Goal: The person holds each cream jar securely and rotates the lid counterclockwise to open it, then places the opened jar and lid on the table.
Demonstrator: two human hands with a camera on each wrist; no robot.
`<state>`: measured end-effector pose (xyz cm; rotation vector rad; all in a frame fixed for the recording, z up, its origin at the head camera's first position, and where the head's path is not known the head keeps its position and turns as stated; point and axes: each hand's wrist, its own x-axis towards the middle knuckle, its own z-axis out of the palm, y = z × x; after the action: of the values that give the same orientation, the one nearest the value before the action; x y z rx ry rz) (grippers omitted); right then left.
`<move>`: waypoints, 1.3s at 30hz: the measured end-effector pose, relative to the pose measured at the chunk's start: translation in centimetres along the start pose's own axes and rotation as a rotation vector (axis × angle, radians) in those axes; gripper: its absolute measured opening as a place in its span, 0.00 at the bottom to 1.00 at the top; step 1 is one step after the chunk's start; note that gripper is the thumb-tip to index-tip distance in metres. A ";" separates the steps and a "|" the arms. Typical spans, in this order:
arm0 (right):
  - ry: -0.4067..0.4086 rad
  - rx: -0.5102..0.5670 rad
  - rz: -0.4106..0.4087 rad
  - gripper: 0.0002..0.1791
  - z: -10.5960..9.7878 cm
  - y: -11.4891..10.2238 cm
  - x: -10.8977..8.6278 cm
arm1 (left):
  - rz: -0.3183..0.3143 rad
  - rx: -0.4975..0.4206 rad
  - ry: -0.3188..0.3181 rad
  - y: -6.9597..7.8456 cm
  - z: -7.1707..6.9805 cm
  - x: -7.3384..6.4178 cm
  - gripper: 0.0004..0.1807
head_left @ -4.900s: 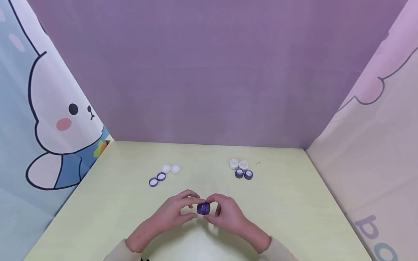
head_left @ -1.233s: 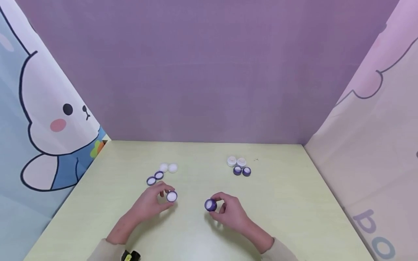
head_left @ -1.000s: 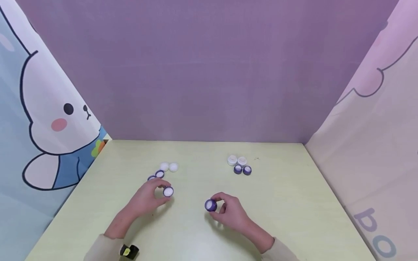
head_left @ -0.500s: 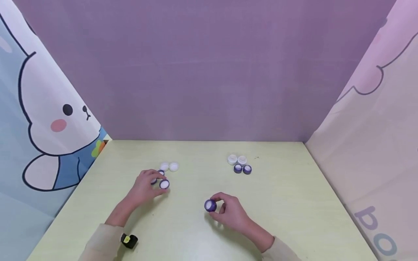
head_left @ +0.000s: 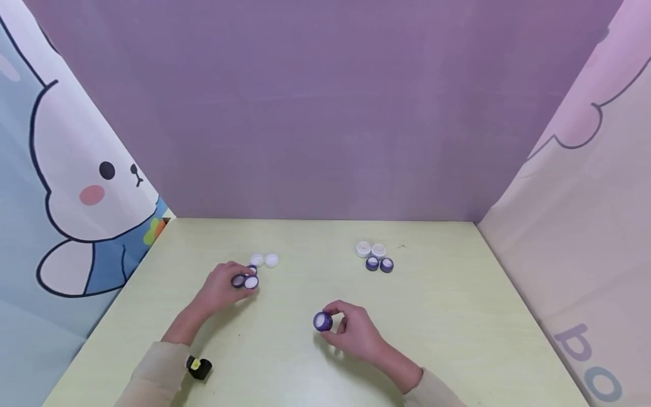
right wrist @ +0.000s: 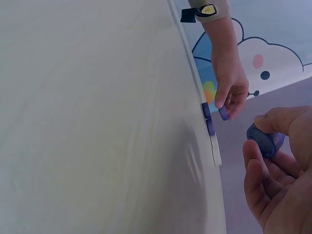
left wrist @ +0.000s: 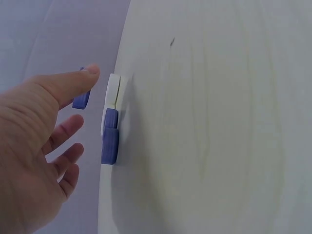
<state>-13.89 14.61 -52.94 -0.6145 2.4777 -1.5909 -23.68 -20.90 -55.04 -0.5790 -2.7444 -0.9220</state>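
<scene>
My left hand [head_left: 222,285] pinches a purple screw lid [head_left: 251,282], its white inner side facing the head camera. In the left wrist view this lid [left wrist: 82,95] is held above the table, apart from the lids lying there. Two purple lids lie beside that hand, one of them a purple lid [head_left: 237,281] partly behind the fingers. Just behind them are two white lids [head_left: 272,260]. My right hand [head_left: 354,332] holds a small purple jar [head_left: 322,321] between thumb and fingers, its pale top tilted to the left. The right wrist view shows the jar [right wrist: 265,140] from its dark side.
Two white jars [head_left: 363,249] and two purple jars [head_left: 372,264] stand grouped at the back right of the pale table [head_left: 432,316]. A purple backdrop [head_left: 325,113] rises behind the table, with printed curtains [head_left: 96,198] at both sides.
The purple lid and jar, together between both hands at first, are now apart. My left hand has carried the lid left and back to the lids. The right hand has stayed nearly in place.
</scene>
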 end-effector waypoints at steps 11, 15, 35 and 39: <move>-0.004 -0.002 -0.016 0.20 0.2 0.2 0.1 | 0.015 -0.012 -0.043 -0.4 0.1 0.1 0.23; -0.007 0.002 -0.009 0.20 0.2 0.2 0.0 | -0.007 -0.031 -0.077 -0.4 0.2 0.2 0.23; -0.008 0.006 0.009 0.20 0.2 0.2 -0.6 | -0.009 0.097 -0.110 0.1 0.7 -0.1 0.22; -0.004 -0.005 0.023 0.20 0.2 0.3 -0.7 | -0.015 0.139 -0.115 -0.1 0.9 -0.1 0.21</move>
<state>-13.29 14.82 -53.32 -0.5874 2.4777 -1.5737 -23.64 -20.42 -55.84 -0.6042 -2.8892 -0.7137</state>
